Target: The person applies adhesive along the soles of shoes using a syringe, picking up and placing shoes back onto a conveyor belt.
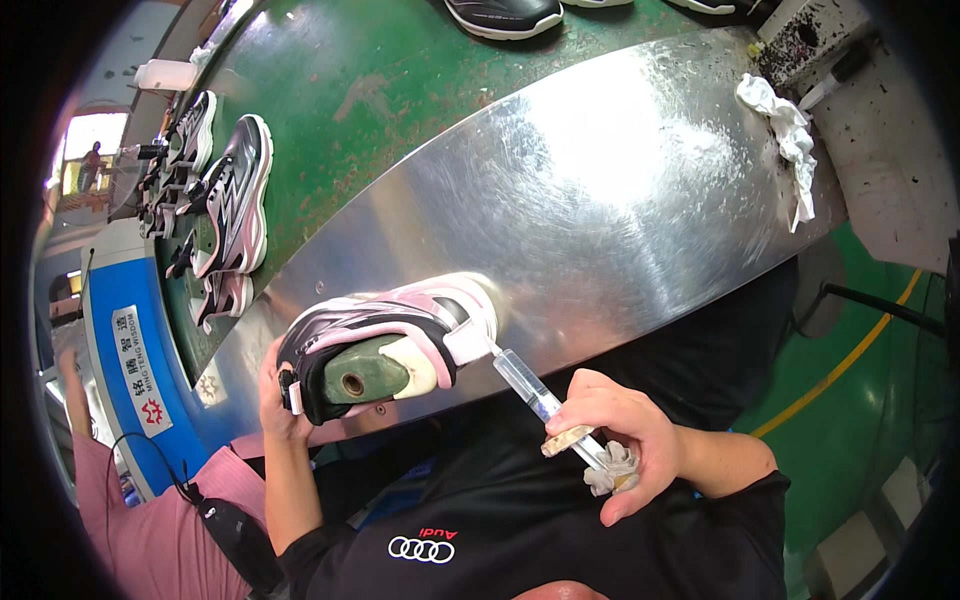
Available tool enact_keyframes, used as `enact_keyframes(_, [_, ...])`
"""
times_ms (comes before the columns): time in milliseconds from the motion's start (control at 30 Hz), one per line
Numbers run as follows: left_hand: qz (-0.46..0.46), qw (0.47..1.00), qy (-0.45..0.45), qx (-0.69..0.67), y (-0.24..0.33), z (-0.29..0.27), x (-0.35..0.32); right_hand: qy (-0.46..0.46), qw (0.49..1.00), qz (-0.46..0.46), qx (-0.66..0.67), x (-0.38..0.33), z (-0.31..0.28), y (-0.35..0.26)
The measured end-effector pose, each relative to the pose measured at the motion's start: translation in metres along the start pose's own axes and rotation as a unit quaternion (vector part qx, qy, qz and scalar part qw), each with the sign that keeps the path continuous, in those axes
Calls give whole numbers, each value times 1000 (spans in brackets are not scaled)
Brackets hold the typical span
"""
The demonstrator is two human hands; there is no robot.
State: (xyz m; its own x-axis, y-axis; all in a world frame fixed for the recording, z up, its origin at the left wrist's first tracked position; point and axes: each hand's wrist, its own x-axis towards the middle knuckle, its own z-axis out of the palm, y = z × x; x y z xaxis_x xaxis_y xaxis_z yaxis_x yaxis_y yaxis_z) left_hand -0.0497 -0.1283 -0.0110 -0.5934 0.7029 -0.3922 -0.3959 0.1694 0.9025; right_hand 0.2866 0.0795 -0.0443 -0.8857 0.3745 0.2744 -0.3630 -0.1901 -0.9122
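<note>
My left hand (284,392) is closed around the left end of a pink, black and silver sneaker (410,305), tilted over the metal sheet's near edge. A green shoe last (365,378) with a round hole fills the shoe's opening. In my right hand (628,430) is a clear plastic syringe (527,383), its barrel slanting up and left. The syringe tip is at the shoe's right end, beside a pale tab (466,342); whether it touches cannot be made out. Crumpled greyish wrapping (612,470) and a tan wrap (568,440) are at my right fingers.
A shiny metal sheet (430,220) lies over the green worktable (330,110). More sneakers (240,195) stand in rows at the left, with a black shoe (505,15) at the far edge. White crumpled tissue (785,130) lies at the right. Another person's pink sleeve (190,520) is at the lower left.
</note>
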Motion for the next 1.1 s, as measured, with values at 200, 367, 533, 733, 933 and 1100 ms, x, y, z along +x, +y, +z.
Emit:
enact_keyframes(200, [-38, 995, 85, 25, -12, -7, -38, -10, 1000, -9, -14, 5, 3, -1])
enact_keyframes(367, [-79, 992, 94, 3, -22, -2, -61, -13, 999, -10, -34, 0, 1, -4])
enact_keyframes(533, [-110, 989, 66, -68, -31, 19, -76, -14, 999, -7, -46, -1, 4, -5])
enact_keyframes(733, [-133, 973, -31, -184, -36, 44, -87, -6, 998, -1, -66, 1, 12, -15])
enact_keyframes(933, [-170, 952, -120, -225, -47, 73, -78, 3, 994, -11, -108, 11, 14, -24])
enact_keyframes(1100, [-216, 922, -166, -275, -50, 97, -68, -14, 993, 15, -116, 18, 10, -36])
